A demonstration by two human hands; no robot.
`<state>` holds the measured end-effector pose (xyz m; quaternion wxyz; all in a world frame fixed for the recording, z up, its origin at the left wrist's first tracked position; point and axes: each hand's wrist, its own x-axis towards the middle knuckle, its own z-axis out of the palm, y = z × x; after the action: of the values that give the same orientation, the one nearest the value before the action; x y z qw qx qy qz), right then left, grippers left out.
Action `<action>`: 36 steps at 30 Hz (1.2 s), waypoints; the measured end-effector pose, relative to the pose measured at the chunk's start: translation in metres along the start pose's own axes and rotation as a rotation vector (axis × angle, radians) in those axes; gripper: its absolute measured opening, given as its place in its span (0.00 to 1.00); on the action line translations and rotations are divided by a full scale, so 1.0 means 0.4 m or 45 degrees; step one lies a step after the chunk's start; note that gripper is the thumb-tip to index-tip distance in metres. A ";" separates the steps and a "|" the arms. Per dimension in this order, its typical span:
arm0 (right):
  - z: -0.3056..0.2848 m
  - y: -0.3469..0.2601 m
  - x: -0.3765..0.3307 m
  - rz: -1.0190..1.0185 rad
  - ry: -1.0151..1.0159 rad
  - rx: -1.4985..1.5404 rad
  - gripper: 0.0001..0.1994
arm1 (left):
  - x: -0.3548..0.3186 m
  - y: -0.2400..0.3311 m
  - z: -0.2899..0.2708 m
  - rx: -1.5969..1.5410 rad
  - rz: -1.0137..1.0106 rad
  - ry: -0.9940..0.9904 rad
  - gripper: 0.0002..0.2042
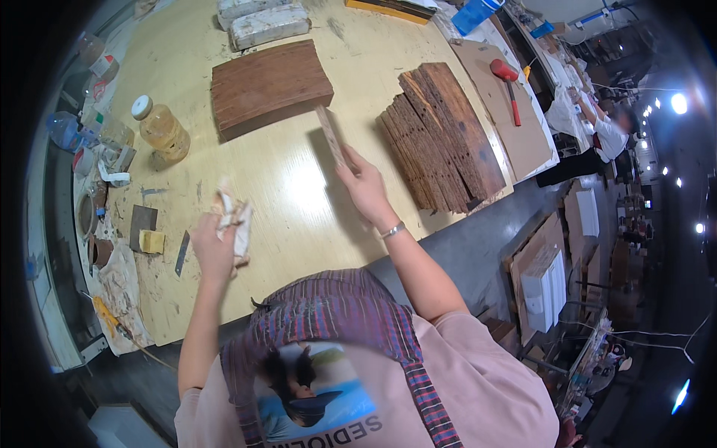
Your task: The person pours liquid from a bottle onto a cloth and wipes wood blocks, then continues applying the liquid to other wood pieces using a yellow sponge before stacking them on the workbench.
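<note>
My left hand (pixel 212 248) is closed around a crumpled white rag (pixel 241 225) over the near left part of the table. In my right hand (pixel 364 188) is a thin wooden board (pixel 329 136), held up on its edge so that mostly its narrow side shows. Just beyond that board lies a neat block of smooth reddish-brown boards (pixel 270 84). To the right of my right hand stands a stack of rough-edged dark boards (pixel 448 142). A jar of amber liquid with a white lid (pixel 166 136) is beyond my left hand.
A yellow sponge (pixel 152 241), a dark flat piece (pixel 143 221) and a metal blade (pixel 181 254) lie at the left. Bottles line the left edge. A red mallet (pixel 505 71) rests on cardboard at the right. Another person (pixel 611 138) works farther right.
</note>
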<state>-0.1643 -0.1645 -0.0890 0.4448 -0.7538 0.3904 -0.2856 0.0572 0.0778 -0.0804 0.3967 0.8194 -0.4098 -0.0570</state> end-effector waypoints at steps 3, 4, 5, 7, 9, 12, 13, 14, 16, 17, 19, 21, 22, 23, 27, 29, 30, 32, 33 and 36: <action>-0.065 -0.129 -0.017 0.504 -0.131 -0.881 0.28 | -0.042 -0.044 0.037 0.060 0.019 -0.042 0.10; -0.065 -0.103 -0.030 0.365 -0.040 -0.987 0.29 | -0.043 -0.034 0.046 0.085 0.038 -0.041 0.10; -0.059 -0.049 -0.041 0.222 0.048 -1.089 0.30 | -0.042 -0.029 0.053 0.110 0.054 -0.038 0.10; -0.042 -0.054 -0.023 0.036 0.090 -1.103 0.33 | -0.042 -0.035 0.058 0.148 0.055 -0.037 0.11; -0.005 -0.080 0.033 -0.228 -0.021 -1.093 0.36 | -0.045 -0.036 0.055 0.179 0.044 -0.035 0.11; 0.065 -0.146 0.166 -0.506 -0.114 -1.021 0.41 | -0.037 -0.026 0.051 0.191 0.059 -0.027 0.11; 0.090 -0.159 0.214 -0.582 -0.143 -0.983 0.42 | -0.037 -0.027 0.050 0.184 0.076 -0.018 0.11; 0.113 -0.161 0.262 -0.606 -0.140 -0.996 0.43 | -0.036 -0.027 0.049 0.177 0.092 -0.008 0.11; 0.156 -0.153 0.348 -0.657 -0.130 -1.025 0.44 | -0.030 -0.024 0.049 0.162 0.112 0.005 0.11; 0.178 -0.130 0.372 -0.661 -0.117 -1.010 0.43 | -0.029 -0.025 0.049 0.150 0.120 0.006 0.11; 0.213 -0.091 0.387 -0.682 -0.096 -1.071 0.42 | -0.032 -0.026 0.048 0.146 0.123 0.015 0.10; 0.221 -0.075 0.383 -0.779 -0.023 -1.107 0.36 | -0.040 -0.032 0.049 0.164 0.115 0.027 0.10; 0.213 -0.069 0.380 -0.835 0.001 -1.086 0.34 | -0.042 -0.032 0.051 0.170 0.111 0.032 0.10; 0.203 -0.058 0.378 -0.889 0.026 -1.065 0.32 | -0.040 -0.033 0.051 0.173 0.118 0.042 0.10; 0.170 -0.060 0.356 -1.012 0.076 -0.964 0.17 | -0.041 -0.026 0.053 0.187 0.110 0.053 0.10; 0.162 -0.048 0.354 -0.998 0.048 -1.007 0.14 | -0.043 -0.023 0.054 0.196 0.099 0.052 0.10; 0.162 -0.056 0.351 -0.965 0.035 -1.041 0.12 | -0.042 -0.025 0.054 0.194 0.097 0.053 0.10; 0.151 -0.070 0.343 -0.937 -0.028 -1.076 0.10 | -0.040 -0.025 0.055 0.190 0.090 0.042 0.10; 0.147 -0.082 0.338 -0.946 -0.079 -1.069 0.09 | -0.038 -0.024 0.052 0.195 0.085 0.035 0.10; 0.146 -0.132 0.294 -0.625 -0.322 -0.944 0.06 | -0.053 -0.070 0.056 0.038 -0.060 0.013 0.12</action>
<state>-0.0385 -0.2217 -0.0580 0.1086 -0.9610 0.2189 -0.1294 0.0512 0.0893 -0.1201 0.3850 0.8350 -0.3892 -0.0559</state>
